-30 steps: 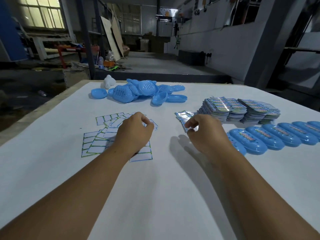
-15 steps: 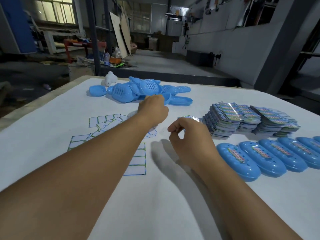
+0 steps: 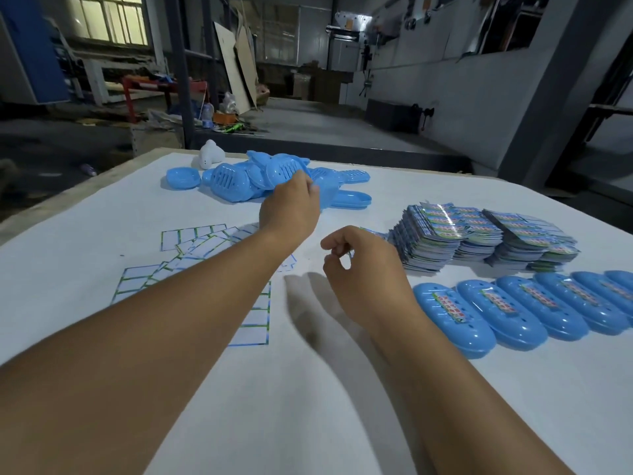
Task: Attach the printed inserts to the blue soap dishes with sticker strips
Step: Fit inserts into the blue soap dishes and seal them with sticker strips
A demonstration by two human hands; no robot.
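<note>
A loose pile of blue soap dishes (image 3: 239,180) lies at the far middle of the white table (image 3: 308,406). My left hand (image 3: 289,209) reaches into that pile, its fingers curled on the edge of one blue soap dish (image 3: 329,197). My right hand (image 3: 363,272) hovers nearer me with thumb and forefinger pinched on a printed insert (image 3: 375,233), which is mostly hidden behind the hand. Sheets of sticker strips (image 3: 202,243) are spread under my left forearm. Two stacks of printed inserts (image 3: 435,234) stand to the right.
A row of several blue dishes with inserts on them (image 3: 452,317) runs along the right side. A small white object (image 3: 210,154) stands behind the pile. The table's far-left edge (image 3: 102,176) drops to the workshop floor.
My left hand has left the sticker sheets and moved forward to the dish pile. My right hand has lifted off the table with the insert. The view has shifted left.
</note>
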